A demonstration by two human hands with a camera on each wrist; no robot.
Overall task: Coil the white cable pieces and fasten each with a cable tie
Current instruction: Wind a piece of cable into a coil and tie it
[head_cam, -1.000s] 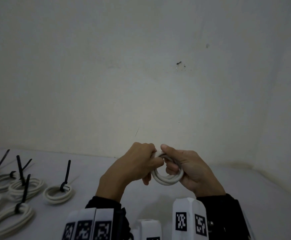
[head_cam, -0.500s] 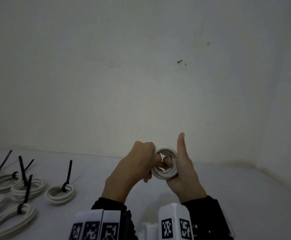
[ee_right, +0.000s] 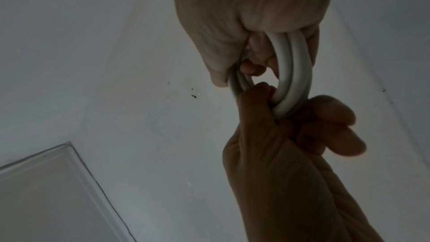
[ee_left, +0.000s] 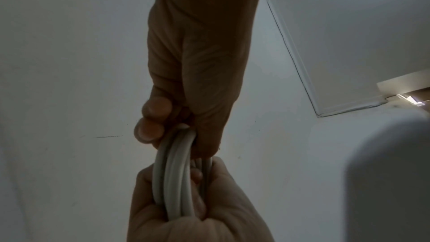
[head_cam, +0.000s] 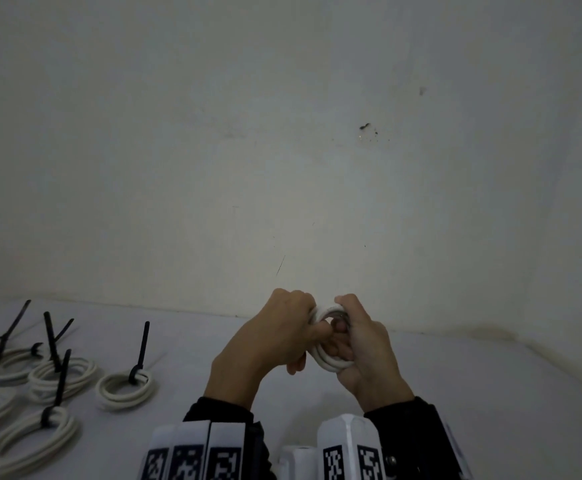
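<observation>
A small coil of white cable is held up above the white table, just in front of me. My left hand grips its left side with curled fingers. My right hand grips its right side, fingers through the loop and thumb folded over the top. The left wrist view shows the coil edge-on, running from my left hand up into my right hand. The right wrist view shows the coil between my right hand and left hand. No cable tie shows on this coil.
Several white coils fastened with black cable ties lie at the table's left; the nearest one has its tie tail sticking up. A pale wall rises right behind the table and wraps round on the right.
My right thumb, raised straight up half a second ago, has folded down onto the coil. The coil has turned more upright between both hands, which stay in place.
</observation>
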